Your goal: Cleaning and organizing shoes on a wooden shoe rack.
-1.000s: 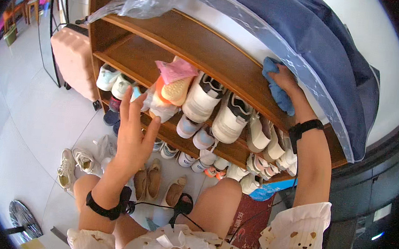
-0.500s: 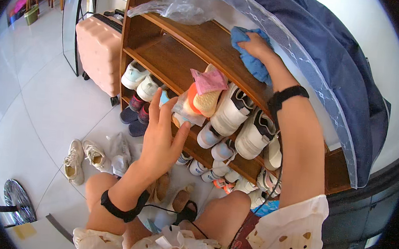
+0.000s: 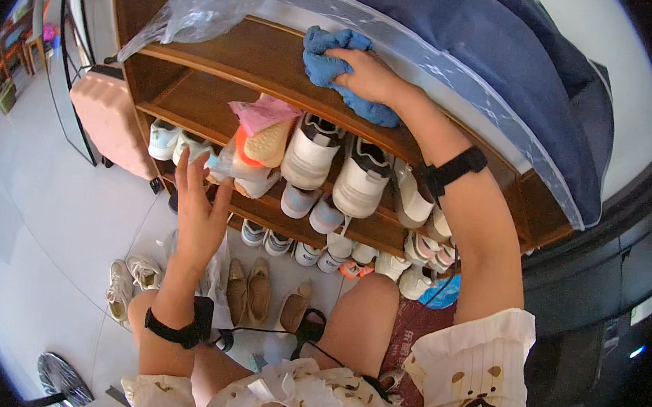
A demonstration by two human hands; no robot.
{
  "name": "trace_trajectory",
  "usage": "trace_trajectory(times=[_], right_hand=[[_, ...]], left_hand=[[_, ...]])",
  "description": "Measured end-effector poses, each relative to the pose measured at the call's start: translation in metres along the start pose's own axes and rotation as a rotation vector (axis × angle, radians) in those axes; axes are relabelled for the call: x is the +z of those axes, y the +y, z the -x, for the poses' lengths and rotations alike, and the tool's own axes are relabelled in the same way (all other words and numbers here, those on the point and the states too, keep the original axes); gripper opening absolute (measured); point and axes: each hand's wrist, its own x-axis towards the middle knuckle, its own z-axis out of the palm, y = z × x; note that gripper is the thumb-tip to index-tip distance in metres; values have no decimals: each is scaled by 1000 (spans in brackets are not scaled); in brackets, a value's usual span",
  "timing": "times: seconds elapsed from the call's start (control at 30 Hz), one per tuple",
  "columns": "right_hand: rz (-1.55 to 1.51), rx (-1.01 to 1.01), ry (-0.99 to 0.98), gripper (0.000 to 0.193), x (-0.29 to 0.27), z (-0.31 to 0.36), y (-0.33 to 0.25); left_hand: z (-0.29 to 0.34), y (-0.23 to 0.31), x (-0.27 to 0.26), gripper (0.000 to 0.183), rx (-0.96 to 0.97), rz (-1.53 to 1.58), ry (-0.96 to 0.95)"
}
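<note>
My right hand (image 3: 368,77) is closed on a crumpled blue cloth (image 3: 330,57), pressed onto the upper board of a brown wooden shoe rack (image 3: 254,43). My left hand (image 3: 201,213) hovers in front of the lower shelves with its fingers apart and nothing in it. Nearest to it are a clear plastic bag (image 3: 229,164) and an orange-and-cream item (image 3: 263,145) with a pink packet (image 3: 263,113) on top. Large white shoes (image 3: 308,156) stand beside these on the shelf, heels outward. A black band circles each of my wrists.
A blue cover (image 3: 461,46) with a lacy clear edge is bunched over the rack's top. Clear plastic film (image 3: 195,21) lies on the upper left. A pink suitcase (image 3: 111,118) stands left of the rack. Flat shoes (image 3: 258,290) and sneakers (image 3: 118,290) sit on the floor by my legs.
My view has turned, so the rack appears further left and more level. My right hand still grips the blue cloth on the upper board; my left hand stays spread before the shelves.
</note>
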Motion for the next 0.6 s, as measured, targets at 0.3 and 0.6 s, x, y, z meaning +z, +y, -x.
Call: trace_trajectory(times=[0.3,0.6], right_hand=[[49,270,225,46,-18,143,85],[433,886,190,48,-53,308,169]], left_hand=[[5,-8,8,40,-26,-53,-23],[8,-7,-9,39,10,-107,-17]])
